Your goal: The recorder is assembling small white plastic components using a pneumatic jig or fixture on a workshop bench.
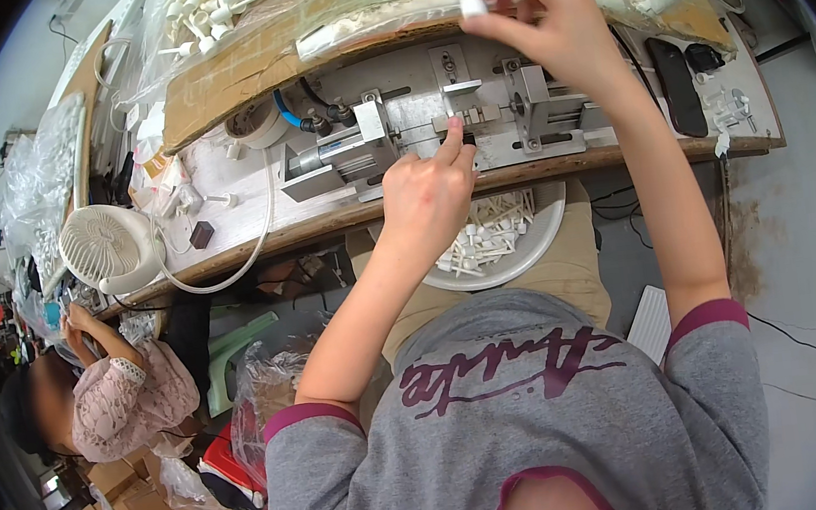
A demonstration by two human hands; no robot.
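Observation:
My right hand [554, 32] is raised over the far side of the bench, thumb and fingers pinching a white plastic piece [473, 6]; its short round head shows, the rest is hidden by my fingers. My left hand [422, 198] reaches to the middle of a metal clamping jig [473, 117]. Its index finger points out with the tip on the jig's small central block, while the other fingers curl under. Whatever lies beneath them is hidden. On my lap, below the bench edge, a white bowl [556, 228] holds several white stemmed plastic pieces [487, 241].
A cardboard sheet [209, 101] carries piles of similar white pieces [220, 14] along the back. Left of the jig stand a tape roll [255, 123] and a small white fan [107, 247]. A black phone [676, 86] lies at right. Another person [126, 388] sits at far left.

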